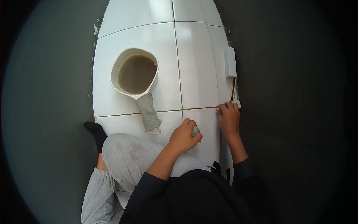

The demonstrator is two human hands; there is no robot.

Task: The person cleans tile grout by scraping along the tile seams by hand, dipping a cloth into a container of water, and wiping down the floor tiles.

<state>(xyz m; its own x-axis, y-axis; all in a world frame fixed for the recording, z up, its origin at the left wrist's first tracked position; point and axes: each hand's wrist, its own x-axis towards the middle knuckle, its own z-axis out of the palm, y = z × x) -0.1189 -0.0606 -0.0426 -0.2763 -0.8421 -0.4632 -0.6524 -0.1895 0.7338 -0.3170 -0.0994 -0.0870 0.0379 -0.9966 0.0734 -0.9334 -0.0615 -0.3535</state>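
On the white tiles [140, 35], at far left, had a black-socked foot [97, 136] lying beside a bent knee in grey trousers [126, 155]. Next, to the right, saw a white dipper [114, 80] standing mouth up, partly filled with murky grey-brown water [136, 75]. Noticed bare pale wall above the water, and a small pale speck at its right side. Found the handle [156, 131] pointing toward the body, wrapped in grey clay-like stuff [148, 112], with only the pale tip showing. Right of that, apart from it, held a small grey lump [196, 131] in the left hand [184, 135], with fingers and thumb closed around it. Farther right, rested the right hand [228, 117] at the tile edge, with fingers bent. Could not tell whether grasping the thin strip [233, 89] ahead of the fingertips. Saw a small white piece [239, 104] beside those fingers, and a white block [231, 62] beyond.
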